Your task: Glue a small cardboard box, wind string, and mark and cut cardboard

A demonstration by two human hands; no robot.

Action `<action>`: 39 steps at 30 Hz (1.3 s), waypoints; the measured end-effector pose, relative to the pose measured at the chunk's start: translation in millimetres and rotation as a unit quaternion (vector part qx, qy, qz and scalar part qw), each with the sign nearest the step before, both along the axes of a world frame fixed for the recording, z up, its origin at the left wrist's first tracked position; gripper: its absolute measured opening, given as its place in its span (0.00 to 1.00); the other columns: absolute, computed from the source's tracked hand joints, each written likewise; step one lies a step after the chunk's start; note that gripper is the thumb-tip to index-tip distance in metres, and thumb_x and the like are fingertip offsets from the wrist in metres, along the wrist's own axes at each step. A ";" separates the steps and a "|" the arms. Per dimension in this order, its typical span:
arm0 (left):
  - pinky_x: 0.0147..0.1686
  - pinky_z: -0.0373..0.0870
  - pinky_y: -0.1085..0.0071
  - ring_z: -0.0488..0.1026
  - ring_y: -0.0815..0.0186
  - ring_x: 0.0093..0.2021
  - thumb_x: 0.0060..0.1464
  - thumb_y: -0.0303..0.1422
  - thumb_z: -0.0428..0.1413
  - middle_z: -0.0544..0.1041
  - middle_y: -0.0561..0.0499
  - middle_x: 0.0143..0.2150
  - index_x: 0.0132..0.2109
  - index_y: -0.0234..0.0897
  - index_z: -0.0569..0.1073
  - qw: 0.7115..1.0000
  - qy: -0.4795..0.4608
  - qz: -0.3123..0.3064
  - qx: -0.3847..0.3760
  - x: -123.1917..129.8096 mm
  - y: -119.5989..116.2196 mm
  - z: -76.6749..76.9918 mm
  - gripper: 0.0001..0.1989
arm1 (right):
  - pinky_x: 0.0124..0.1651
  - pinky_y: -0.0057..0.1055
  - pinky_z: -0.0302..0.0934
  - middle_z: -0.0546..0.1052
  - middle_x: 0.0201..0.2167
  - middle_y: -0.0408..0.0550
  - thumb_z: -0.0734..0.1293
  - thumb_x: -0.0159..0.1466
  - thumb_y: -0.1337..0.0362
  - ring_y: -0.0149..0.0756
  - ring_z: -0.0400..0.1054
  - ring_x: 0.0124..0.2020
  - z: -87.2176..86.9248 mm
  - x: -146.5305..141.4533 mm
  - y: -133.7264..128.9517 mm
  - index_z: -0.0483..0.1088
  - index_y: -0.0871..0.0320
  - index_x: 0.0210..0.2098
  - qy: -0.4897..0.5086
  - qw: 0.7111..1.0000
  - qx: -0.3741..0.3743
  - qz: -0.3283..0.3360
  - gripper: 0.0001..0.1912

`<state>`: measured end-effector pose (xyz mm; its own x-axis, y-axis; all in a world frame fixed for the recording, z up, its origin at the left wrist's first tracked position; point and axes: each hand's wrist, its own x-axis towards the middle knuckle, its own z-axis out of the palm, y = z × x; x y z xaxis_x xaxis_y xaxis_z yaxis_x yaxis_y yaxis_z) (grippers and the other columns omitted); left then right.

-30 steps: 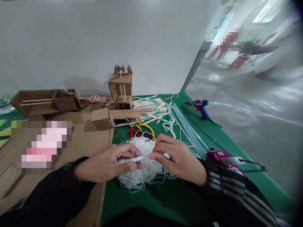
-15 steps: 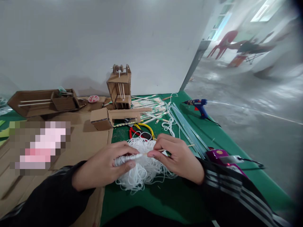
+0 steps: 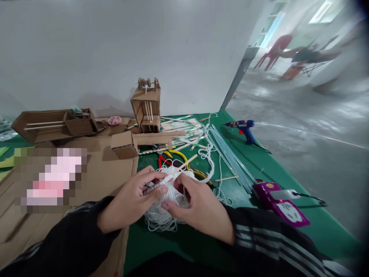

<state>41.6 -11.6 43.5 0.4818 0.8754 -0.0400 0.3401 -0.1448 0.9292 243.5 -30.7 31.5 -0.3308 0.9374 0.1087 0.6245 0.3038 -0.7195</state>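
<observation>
My left hand (image 3: 135, 196) is closed around a thin wooden stick (image 3: 185, 164) wrapped with white string near its fingers. The bare end of the stick points up and to the right. My right hand (image 3: 198, 204) is at the right side of the loose white string pile (image 3: 161, 219), thumb and fingers apart, with the fingertips among the strands. The pile lies on the green tabletop beneath both hands. Just behind it are red- and yellow-handled pliers (image 3: 180, 154), partly covered by string and stick.
Cardboard models (image 3: 145, 104) stand at the back, beside bundled sticks (image 3: 184, 129). Clear glue sticks (image 3: 230, 157), a blue glue gun (image 3: 244, 129) and a purple power strip (image 3: 276, 200) lie right. Flat cardboard (image 3: 100, 169) covers the left; a blurred patch sits on it.
My right hand has let go of the stick's end and moved down and left, opening its fingers. The stick in my left hand now tilts upward to the right.
</observation>
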 end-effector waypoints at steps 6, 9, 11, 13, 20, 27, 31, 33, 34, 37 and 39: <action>0.34 0.67 0.72 0.69 0.68 0.34 0.61 0.43 0.53 0.70 0.53 0.36 0.51 0.39 0.69 0.986 -0.094 0.011 -0.137 1.3 -1.6 -5.5 0.16 | 0.28 0.27 0.51 0.66 0.24 0.40 0.62 0.64 0.65 0.29 0.57 0.24 -5.4 4.3 5.9 0.63 0.58 0.31 0.038 0.999 -0.010 0.022 0.05; 0.34 0.68 0.72 0.69 0.69 0.34 0.62 0.44 0.53 0.70 0.52 0.39 0.51 0.40 0.68 0.985 -0.082 0.021 -0.148 -0.4 -2.6 -3.5 0.16 | 0.28 0.28 0.50 0.64 0.23 0.39 0.61 0.64 0.65 0.29 0.56 0.24 -7.1 7.5 7.2 0.62 0.57 0.29 0.051 0.998 -0.021 0.019 0.07; 0.32 0.67 0.73 0.67 0.70 0.32 0.62 0.44 0.51 0.69 0.54 0.36 0.52 0.40 0.68 0.983 -0.075 0.024 -0.164 -0.9 -4.9 -1.6 0.17 | 0.28 0.28 0.50 0.64 0.23 0.39 0.60 0.65 0.65 0.29 0.56 0.24 -8.5 7.4 6.9 0.62 0.57 0.29 0.054 0.998 -0.028 0.016 0.08; 0.30 0.66 0.73 0.65 0.70 0.30 0.63 0.45 0.49 0.66 0.55 0.32 0.52 0.40 0.66 0.980 -0.073 0.023 -0.182 -0.5 -7.7 -1.2 0.17 | 0.27 0.28 0.50 0.64 0.23 0.40 0.59 0.65 0.66 0.30 0.56 0.24 -9.7 6.6 6.6 0.62 0.57 0.29 0.056 0.998 -0.036 0.016 0.08; 0.31 0.62 0.74 0.62 0.70 0.31 0.64 0.41 0.48 0.66 0.56 0.34 0.46 0.41 0.65 0.996 -0.003 0.005 -0.086 2.8 -12.4 -8.1 0.09 | 0.28 0.29 0.49 0.64 0.23 0.40 0.59 0.64 0.67 0.30 0.55 0.24 -10.5 5.7 7.0 0.62 0.58 0.28 0.065 0.997 -0.037 0.018 0.08; 0.40 0.62 0.68 0.67 0.65 0.38 0.61 0.33 0.51 0.69 0.53 0.39 0.43 0.41 0.64 0.989 0.120 0.034 0.078 7.2 -10.6 -9.2 0.05 | 0.29 0.28 0.51 0.66 0.24 0.40 0.59 0.64 0.68 0.29 0.56 0.25 -11.4 7.9 4.3 0.65 0.58 0.30 0.106 0.992 -0.041 0.054 0.07; 0.35 0.61 0.70 0.65 0.65 0.34 0.58 0.31 0.53 0.68 0.56 0.35 0.39 0.41 0.64 0.989 0.132 0.019 0.066 11.9 -10.9 -11.3 0.04 | 0.30 0.28 0.52 0.67 0.25 0.41 0.59 0.65 0.67 0.29 0.58 0.26 -10.6 5.4 3.0 0.66 0.59 0.32 0.123 0.989 -0.050 0.067 0.07; 0.33 0.60 0.70 0.65 0.66 0.32 0.58 0.31 0.53 0.68 0.56 0.32 0.36 0.40 0.63 0.991 0.122 0.017 0.053 13.7 -11.2 -13.4 0.04 | 0.30 0.28 0.53 0.68 0.26 0.41 0.62 0.66 0.63 0.30 0.59 0.27 -10.0 3.1 2.8 0.66 0.59 0.33 0.123 0.988 -0.058 0.068 0.07; 0.32 0.60 0.70 0.65 0.66 0.32 0.57 0.31 0.53 0.68 0.56 0.32 0.35 0.40 0.63 0.992 0.116 0.018 0.052 14.3 -11.2 -14.4 0.04 | 0.31 0.29 0.53 0.69 0.28 0.41 0.63 0.65 0.61 0.31 0.60 0.28 -10.0 2.2 3.0 0.66 0.59 0.34 0.126 0.987 -0.068 0.070 0.07; 0.33 0.60 0.70 0.66 0.66 0.33 0.57 0.29 0.52 0.69 0.56 0.32 0.35 0.40 0.64 0.993 0.108 0.013 0.055 14.2 -11.2 -16.8 0.03 | 0.32 0.29 0.54 0.70 0.31 0.42 0.68 0.62 0.57 0.31 0.60 0.30 -12.2 2.2 4.9 0.66 0.59 0.38 0.152 0.977 -0.125 0.079 0.12; 0.32 0.60 0.70 0.67 0.66 0.32 0.60 0.31 0.50 0.69 0.56 0.32 0.37 0.40 0.64 0.993 0.108 0.016 0.046 13.2 -11.7 -17.5 0.02 | 0.31 0.28 0.54 0.66 0.28 0.40 0.67 0.63 0.56 0.30 0.57 0.28 -14.7 4.1 7.0 0.65 0.59 0.36 0.173 0.968 -0.165 0.079 0.12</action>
<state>54.8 -23.2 26.0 0.4431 0.8945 -0.0590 0.5357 -0.2115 0.8175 247.6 -23.7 16.7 -0.4707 0.8803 -0.0588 0.2936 0.0935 -0.9514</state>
